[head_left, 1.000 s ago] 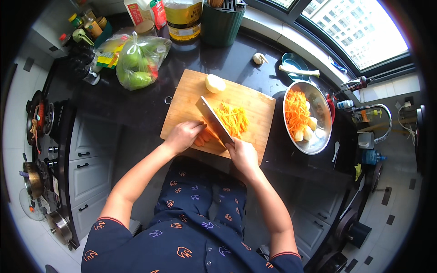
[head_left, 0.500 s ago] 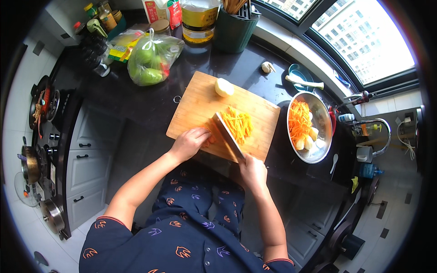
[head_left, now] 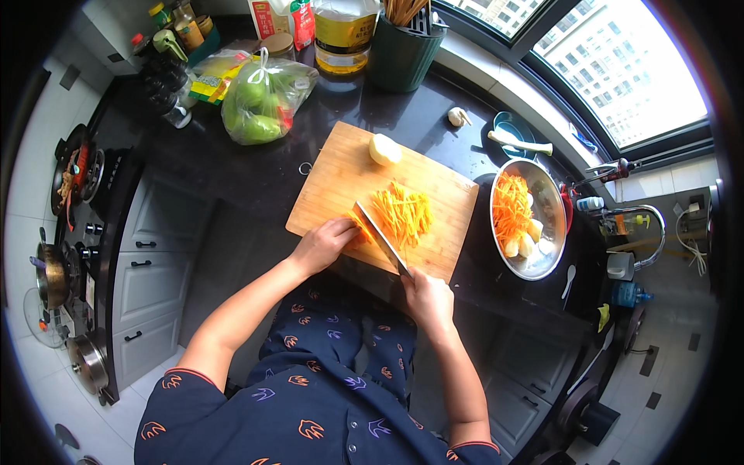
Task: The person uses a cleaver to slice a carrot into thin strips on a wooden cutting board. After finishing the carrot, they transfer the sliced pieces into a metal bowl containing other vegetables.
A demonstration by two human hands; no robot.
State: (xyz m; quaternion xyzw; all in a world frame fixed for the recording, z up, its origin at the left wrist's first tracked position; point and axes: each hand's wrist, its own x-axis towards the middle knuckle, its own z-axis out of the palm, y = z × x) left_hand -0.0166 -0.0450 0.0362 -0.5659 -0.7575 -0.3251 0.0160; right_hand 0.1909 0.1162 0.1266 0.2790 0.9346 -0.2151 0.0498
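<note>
A wooden cutting board (head_left: pixel 333 174) lies at a slant on the dark counter. My left hand (head_left: pixel 319 246) presses down carrot slices (head_left: pixel 359 231) near the board's front left edge, its fingers bent and together. Wrapped round a handle, my right hand (head_left: pixel 430 301) grips a kitchen knife (head_left: pixel 384 242), whose blade stands right beside the carrot slices and my left fingertips. Just right of the blade is a loose pile of carrot shreds (head_left: pixel 404 215). A pale, peeled potato-like piece (head_left: pixel 384 149) rests toward the board's far edge.
Right of the board, a metal bowl (head_left: pixel 552 203) holds carrot shreds and pale peeled pieces. Garlic (head_left: pixel 459 117) and a teal dish (head_left: pixel 511 124) lie beyond. Behind the board stand a bag of green vegetables (head_left: pixel 260 108), an oil jug (head_left: pixel 343 35) and a utensil holder (head_left: pixel 403 54).
The knife has shifted left, from beside the shred pile to the carrot slices under my left hand. My right hand has moved slightly left with it. My left hand stays nearly in place.
</note>
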